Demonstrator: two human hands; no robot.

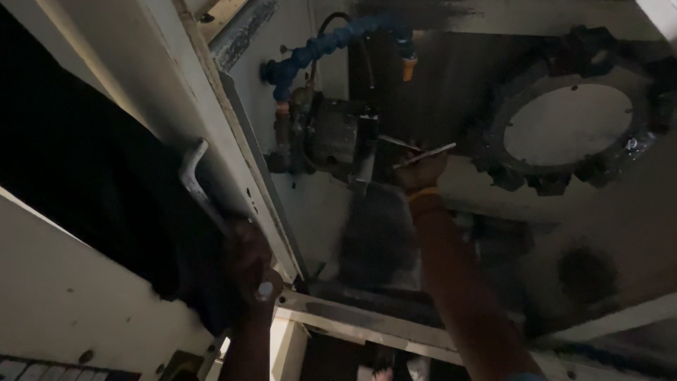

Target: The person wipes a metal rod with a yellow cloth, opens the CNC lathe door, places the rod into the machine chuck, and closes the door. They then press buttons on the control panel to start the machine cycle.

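My left hand [250, 261] grips the lower end of a bent metal door handle [192, 169] on the machine's sliding door [77, 162]. My right hand [421, 171] reaches into the dim machine chamber and holds a thin flat metal tool [427, 152] close to the round chuck [337, 134]. An orange band sits on my right wrist. A slim metal piece sticks out of the chuck beside the tool.
A blue jointed coolant hose [317, 46] with an orange nozzle [408, 68] curves above the chuck. A large toothed tool turret [571, 116] fills the upper right. The pale door frame [233, 155] runs diagonally between my arms. A control panel edge [42, 367] shows bottom left.
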